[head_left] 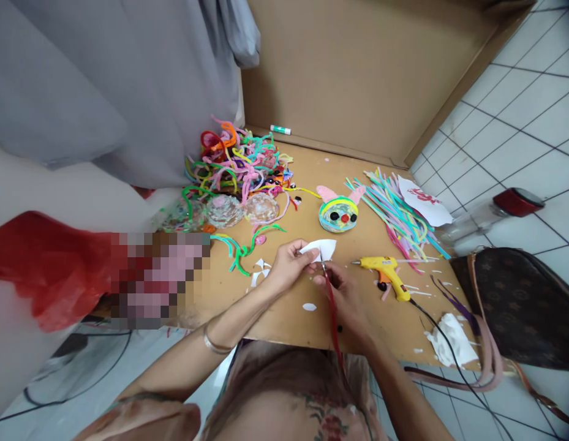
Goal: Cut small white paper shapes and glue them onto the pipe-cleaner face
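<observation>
Nearest: patterned clothing (pixel 284 392) below the table (pixel 275 318). At the near part of the tabletop, a small white oval (pixel 309 307) lies flat, left of the right forearm; crumpled white tissue (pixel 452 343) sits at the right, beside a black cord.

Left hand (pixel 291 264): closed, white paper (pixel 327 250) pinched between thumb and fingers, held above the table. Right hand (pixel 342 291): closed around scissors (pixel 324 266), blades at the paper's lower edge (handles mostly hidden by the fingers). A long red strip (pixel 334 318) runs down from this hand.

White scraps (pixel 260 273) lie left of the left hand. Yellow glue gun (pixel 385 272) on its side, right of the right hand, nozzle pointing left; dark handbag (pixel 518 306) at far right.

Beyond the hands: round face craft (pixel 338 214), pink ears, black eyes, red nose. Loose pastel stems (pixel 399 214) to its right; tangled colourful pile (pixel 242 162) to its left. Farthest: glue stick (pixel 280 130) against the cardboard (pixel 343 79).
</observation>
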Motion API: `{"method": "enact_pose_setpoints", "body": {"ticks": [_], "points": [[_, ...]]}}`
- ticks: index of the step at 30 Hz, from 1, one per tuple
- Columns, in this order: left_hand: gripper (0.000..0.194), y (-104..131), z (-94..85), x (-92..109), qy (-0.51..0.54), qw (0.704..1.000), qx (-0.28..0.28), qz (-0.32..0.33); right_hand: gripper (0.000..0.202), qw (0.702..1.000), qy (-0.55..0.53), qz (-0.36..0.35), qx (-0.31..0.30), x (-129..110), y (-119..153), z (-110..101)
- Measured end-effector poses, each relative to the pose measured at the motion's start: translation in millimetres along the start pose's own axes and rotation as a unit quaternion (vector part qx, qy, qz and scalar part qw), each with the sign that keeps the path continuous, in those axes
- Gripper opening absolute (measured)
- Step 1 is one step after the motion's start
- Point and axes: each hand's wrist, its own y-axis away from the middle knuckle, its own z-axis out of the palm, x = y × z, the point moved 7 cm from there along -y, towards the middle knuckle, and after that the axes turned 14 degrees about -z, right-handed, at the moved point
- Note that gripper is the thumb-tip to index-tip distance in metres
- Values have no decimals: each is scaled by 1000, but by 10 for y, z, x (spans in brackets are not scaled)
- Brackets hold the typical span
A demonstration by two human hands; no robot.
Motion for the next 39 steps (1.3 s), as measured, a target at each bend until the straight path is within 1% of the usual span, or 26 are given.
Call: {"method": "enact_pose_setpoints", "body": {"ticks": [3,6,12,18,21,23,25,26,28,30,31,32,34,36,37,39], "points": [[39,-1,32,-31,-11,1000,-22,-4,31,1000,-2,-8,-6,-21,-27,-16],[37,2,48,-53,-22,999,-35,-8,29,1000,-20,-1,-13,-40,-34,-22],[35,0,50,-66,-32,999,-40,-13,29,1000,-17,8,5,-47,-18,-55],[33,-6,46,-52,-26,999,-36,-14,32,1000,9,25,-5,27,33,-80],[29,-33,-10,-9,-28,1000,-14,-1,30,998,49,29,-11,75,109,-161],[26,-61,-81,36,-27,999,9,21,31,996,85,17,-19,68,169,-239],[24,-92,-147,73,-41,998,27,48,32,989,142,1,-43,34,231,-318],[23,-108,-167,83,-60,996,33,59,34,980,190,-5,-57,13,262,-364],[23,-140,-161,77,-129,988,40,72,36,950,301,-3,-79,-19,318,-466],[26,-180,-89,48,-224,971,45,73,31,911,396,16,-114,-26,361,-543],[27,-202,-30,38,-276,957,47,76,27,891,430,27,-140,-22,378,-563],[26,-228,34,37,-328,939,56,82,24,873,456,38,-167,-17,392,-574],[21,-303,180,37,-431,895,72,90,21,845,489,53,-211,-17,408,-584],[18,-402,296,49,-512,849,99,89,22,830,502,60,-235,-28,419,-587],[19,-457,337,55,-535,833,111,85,23,828,501,61,-244,-31,426,-582],[23,-560,375,63,-559,815,138,67,24,827,494,54,-262,-37,444,-559]]}}
